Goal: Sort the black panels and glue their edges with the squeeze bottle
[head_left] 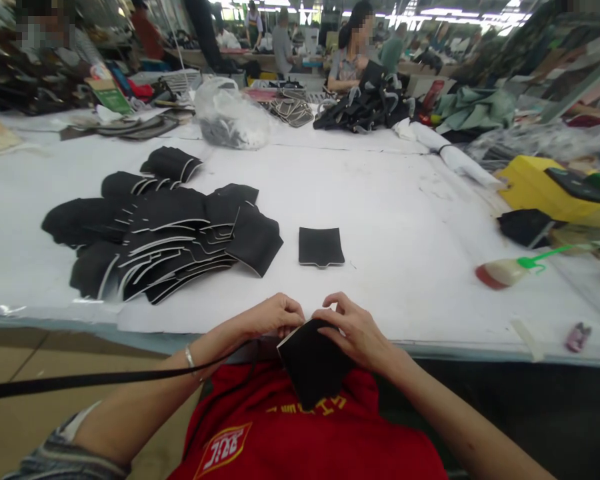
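A black flat piece with a pale edge (315, 363) hangs at the table's front edge, in front of my red apron. My right hand (353, 327) pinches its top, thumb on the near face. Curled fingers of my left hand (283, 315) meet its upper left corner; what they hold there, if anything, is hidden. On the white table just beyond lies a similar black piece (322, 247), flat and apart from my hands. To the left spreads a large heap of black pieces (175, 207), overlapping with their pale edges showing.
At right are a bottle with a green nozzle (503, 272), small pink thread snips (579, 337) and a yellow box (535, 190). A clear plastic bag (230, 113) and a black strap pile (365, 107) stand at the back. A black strap (105, 381) crosses my left forearm. People work beyond.
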Available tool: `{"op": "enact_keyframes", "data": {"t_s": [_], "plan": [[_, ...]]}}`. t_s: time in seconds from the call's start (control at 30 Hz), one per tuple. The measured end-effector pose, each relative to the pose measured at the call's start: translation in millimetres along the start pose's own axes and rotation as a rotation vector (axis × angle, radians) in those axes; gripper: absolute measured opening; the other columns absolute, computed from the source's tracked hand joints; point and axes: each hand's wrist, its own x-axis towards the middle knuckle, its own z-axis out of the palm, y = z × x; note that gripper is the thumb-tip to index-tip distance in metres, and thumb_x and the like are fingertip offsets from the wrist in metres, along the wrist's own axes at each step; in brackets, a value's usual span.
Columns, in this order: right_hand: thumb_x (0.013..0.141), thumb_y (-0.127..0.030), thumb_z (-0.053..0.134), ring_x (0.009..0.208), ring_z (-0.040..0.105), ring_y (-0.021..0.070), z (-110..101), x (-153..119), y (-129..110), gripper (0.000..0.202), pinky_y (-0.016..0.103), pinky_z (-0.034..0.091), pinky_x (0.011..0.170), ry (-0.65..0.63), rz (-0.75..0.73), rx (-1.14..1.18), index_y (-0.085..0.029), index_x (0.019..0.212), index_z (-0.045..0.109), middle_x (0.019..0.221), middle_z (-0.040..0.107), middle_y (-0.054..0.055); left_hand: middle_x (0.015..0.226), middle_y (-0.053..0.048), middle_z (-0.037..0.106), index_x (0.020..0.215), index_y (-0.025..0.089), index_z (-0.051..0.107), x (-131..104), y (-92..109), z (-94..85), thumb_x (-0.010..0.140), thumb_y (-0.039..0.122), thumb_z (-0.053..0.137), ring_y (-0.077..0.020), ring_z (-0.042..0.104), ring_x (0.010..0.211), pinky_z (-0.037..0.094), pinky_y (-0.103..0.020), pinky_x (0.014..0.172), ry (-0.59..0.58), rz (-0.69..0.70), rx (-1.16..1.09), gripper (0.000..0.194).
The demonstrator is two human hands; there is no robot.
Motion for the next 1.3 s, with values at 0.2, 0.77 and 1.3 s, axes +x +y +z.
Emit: {"op": "enact_keyframes", "data": {"t_s": [0.2,0.77,1.3], "plan": [[0.093,-0.025,0.059,0.085,0.052,0.0168,6,4,-8,0.016,0.029,0.043,0.075,-0.034,-0.096,-0.105,-0.023,0.109,0.060,0.102,0.054,0.005,0.045,0.005,0.046,0.063,0.013,0.060,2,5,6.1,0.069,0.035,0.061,-0.0064,0.038,0.042,0.028,-0.019,0.044,0.009,-0.032,-0.050,0.022],[0.093,-0.029,0.060,0.078,0.046,0.0186,1,8,-2,0.014,0.032,0.031,0.071,-0.125,-0.267,-0.290,-0.016,0.093,0.057,0.087,0.054,0.005,0.045,0.006,0.041,0.056,0.015,0.051,7,-1,18.4,0.071,0.046,0.063,-0.0059,0.034,0.043,0.026,-0.021,0.044,-0.043,0.008,-0.051,0.036],[0.095,-0.028,0.056,0.082,0.046,0.0192,4,2,0,0.013,0.033,0.030,0.072,-0.047,-0.300,-0.248,-0.015,0.098,0.059,0.086,0.056,0.005,0.046,0.005,0.045,0.061,0.014,0.056,6,5,15.2,0.069,0.050,0.068,-0.0064,0.037,0.042,0.027,-0.021,0.045,-0.074,-0.038,-0.081,0.039]]}}
